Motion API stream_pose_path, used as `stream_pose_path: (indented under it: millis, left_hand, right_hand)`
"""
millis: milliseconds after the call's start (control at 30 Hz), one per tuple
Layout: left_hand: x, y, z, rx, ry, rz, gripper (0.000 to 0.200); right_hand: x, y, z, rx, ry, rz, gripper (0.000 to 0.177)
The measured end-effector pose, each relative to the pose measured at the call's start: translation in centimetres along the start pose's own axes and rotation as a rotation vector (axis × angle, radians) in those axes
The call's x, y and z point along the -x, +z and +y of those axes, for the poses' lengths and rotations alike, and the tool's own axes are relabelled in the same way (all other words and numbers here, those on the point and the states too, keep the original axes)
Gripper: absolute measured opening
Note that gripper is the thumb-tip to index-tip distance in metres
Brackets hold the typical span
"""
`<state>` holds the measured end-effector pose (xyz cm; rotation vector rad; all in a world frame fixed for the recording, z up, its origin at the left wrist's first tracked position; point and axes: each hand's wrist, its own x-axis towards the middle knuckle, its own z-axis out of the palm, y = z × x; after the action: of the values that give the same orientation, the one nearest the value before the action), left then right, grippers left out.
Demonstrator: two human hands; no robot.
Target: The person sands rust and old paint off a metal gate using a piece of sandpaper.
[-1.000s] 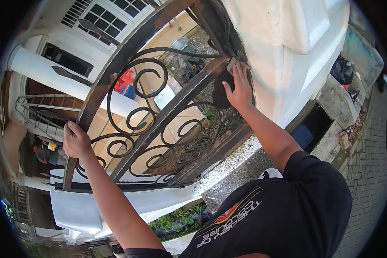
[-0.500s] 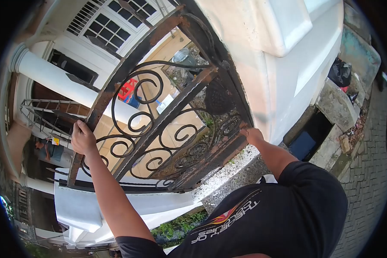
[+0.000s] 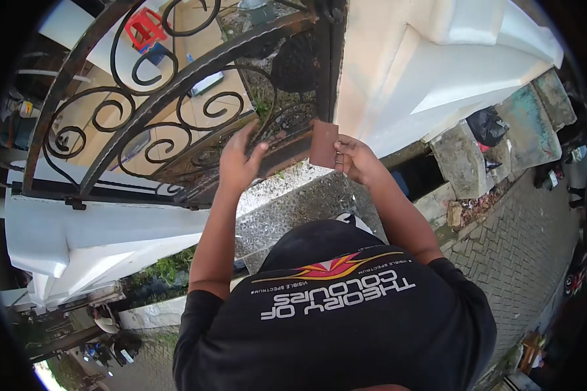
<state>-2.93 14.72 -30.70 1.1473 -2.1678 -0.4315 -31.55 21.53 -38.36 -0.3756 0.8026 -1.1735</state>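
Note:
A flat reddish-brown rectangular piece [image 3: 323,144] is held by its right edge in my right hand [image 3: 357,159], fingers and thumb pinching it in front of the gate's lower corner. My left hand [image 3: 239,159] is raised with thumb and fingers apart and nothing in it, a little left of the piece. Behind both hands stands the dark metal gate [image 3: 205,68] with curled bars and rust-coloured patches. Whether the piece touches the gate I cannot tell.
A white wall [image 3: 398,72] rises right of the gate, with a black bag [image 3: 487,127] on concrete slabs beyond it. Behind the gate are a red stool [image 3: 145,27] and a tiled floor. Brick paving [image 3: 502,260] lies at the right.
My left hand has let go of the gate's outer bar and moved right and inward. My right hand has come off the lower rail, and the brown piece now shows in it. The view has shifted.

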Motion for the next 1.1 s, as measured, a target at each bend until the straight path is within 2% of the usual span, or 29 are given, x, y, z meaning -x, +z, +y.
stream_pose_path:
  millis: [33,100,133,167,233,300,333,367,433,567,667,733,867,933,967,1000,1067,1100]
  left_hand:
    - [2.3,3.9,0.2,0.480,-0.262,-0.108,0.063]
    - [5.0,6.2,3.1,1.092,-0.677,-0.239,0.071]
    - [6.3,7.2,3.4,1.365,-0.778,-0.245,0.068]
    - [7.5,7.5,3.2,1.380,-0.787,-0.252,0.063]
    - [9.0,7.6,2.8,1.407,-0.811,-0.212,0.058]
    - [9.6,6.8,2.7,1.314,-0.839,0.015,0.049]
    - [9.9,6.3,2.5,1.321,-0.852,0.064,0.049]
    - [10.3,5.8,2.5,1.379,-0.872,0.069,0.046]
    - [10.7,4.3,4.2,1.465,-0.964,0.115,0.035]
    - [13.6,5.1,4.3,1.283,-1.079,0.310,0.024]
    - [16.7,5.3,3.3,1.182,-1.097,0.420,0.019]
    - [18.7,4.4,3.3,1.163,-1.120,0.501,0.019]
    - [21.8,2.5,2.6,1.034,-1.073,0.441,0.015]
    - [22.4,1.1,3.4,1.457,-1.152,0.572,0.025]
    - [22.9,0.8,3.2,1.530,-1.193,0.543,0.032]
    - [23.0,0.4,3.3,1.539,-1.188,0.546,0.032]
    - [22.8,-0.4,3.3,1.548,-1.044,0.498,0.037]
    - [23.6,0.1,1.5,1.530,-1.026,0.462,0.036]
  right_hand:
    - [0.5,0.7,-0.3,-0.001,0.010,-0.122,0.019]
    - [1.3,1.7,-1.0,0.067,0.069,-0.204,0.019]
    - [1.7,2.1,-1.1,0.107,0.097,-0.245,0.019]
    - [1.8,2.5,-0.9,0.119,0.144,-0.255,0.019]
    - [1.3,3.3,-0.4,0.468,0.147,-0.170,0.016]
    - [0.6,3.8,0.5,0.582,0.170,-0.157,0.013]
    - [0.0,4.0,0.9,0.676,0.149,-0.123,0.010]
    - [-0.6,3.9,1.4,0.697,0.175,-0.153,0.010]
    - [-1.7,3.7,2.7,0.829,0.071,-0.274,0.015]
    - [-2.1,5.6,4.0,0.860,0.190,-0.368,0.014]
    - [-2.7,6.8,5.7,0.720,0.309,-0.442,0.013]
    - [-2.7,8.0,7.0,0.664,0.406,-0.489,0.012]
    - [-3.7,9.3,10.1,0.826,0.410,-0.525,0.013]
    - [-4.3,9.5,11.8,0.850,0.376,-0.613,0.013]
    - [-4.5,9.6,12.6,0.867,0.340,-0.691,0.014]
    - [-4.3,10.2,13.1,0.877,0.341,-0.690,0.014]
    - [-3.8,11.8,14.2,1.003,0.267,-0.738,0.016]
    - [-3.7,12.6,15.0,0.952,0.255,-0.659,0.017]
